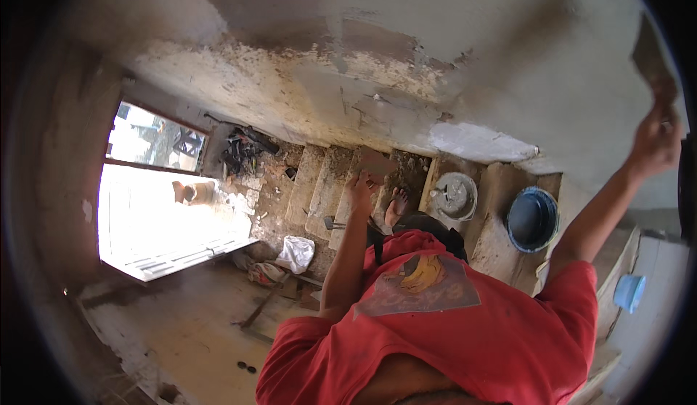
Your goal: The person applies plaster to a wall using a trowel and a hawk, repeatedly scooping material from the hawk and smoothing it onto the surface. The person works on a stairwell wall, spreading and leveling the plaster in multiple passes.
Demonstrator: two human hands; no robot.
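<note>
My right hand (657,142) is raised at the far right, close to the grey plastered wall (537,63). Its fingers are closed round the handle of a flat-bladed trowel (650,50), whose dark blade points up along the wall. Lower down, over the steps, my left hand (360,188) grips a flat reddish-brown plate (377,165); its exact kind is unclear. A round tub of wet grey mortar (454,196) stands on a stair near my bare foot (397,203). Beside it on the right is a dark blue bucket (532,220), seemingly with liquid inside.
Concrete steps (312,187) descend leftward to a rubble-strewn floor. A white sack (295,254) lies below them, and a dark heap (243,147) sits by the wall. Bright light comes through an opening (167,209) at the left. A small light-blue pail (629,292) stands at the right.
</note>
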